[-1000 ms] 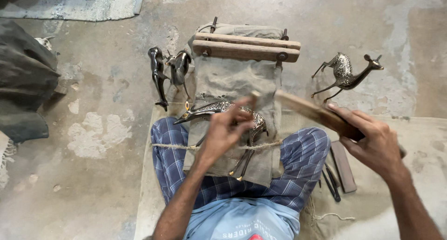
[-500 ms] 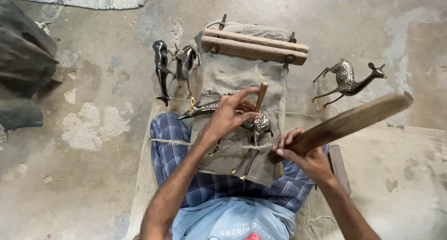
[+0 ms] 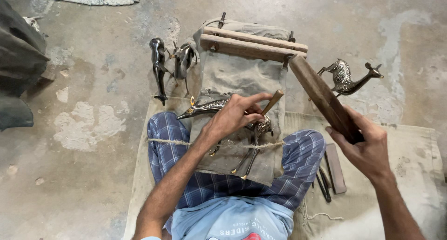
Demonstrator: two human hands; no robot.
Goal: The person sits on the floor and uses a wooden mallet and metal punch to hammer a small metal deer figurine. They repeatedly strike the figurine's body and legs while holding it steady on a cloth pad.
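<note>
My left hand [image 3: 235, 116] pinches a small wooden-handled chisel [image 3: 271, 102] upright against a metal deer figure [image 3: 209, 107] that lies on a cloth-covered work block [image 3: 233, 74] across my lap. My right hand [image 3: 365, 147] is raised to the right and grips a long dark wooden mallet [image 3: 321, 98], its far end tilted up toward the block's wooden bars [image 3: 251, 43]. The deer's legs [image 3: 249, 161] point toward me, and a cord [image 3: 163, 141] runs over my knees and the cloth.
Two dark metal deer figures [image 3: 167, 63] lie on the concrete at the left of the block. Another engraved deer [image 3: 349, 77] stands at the right. Thin tools and a flat wooden piece [image 3: 333, 170] lie on the mat by my right knee. Dark bundles [image 3: 18, 67] sit far left.
My right hand has swung the mallet from low beside the chisel out to the right and up. The left hand keeps the chisel on the deer.
</note>
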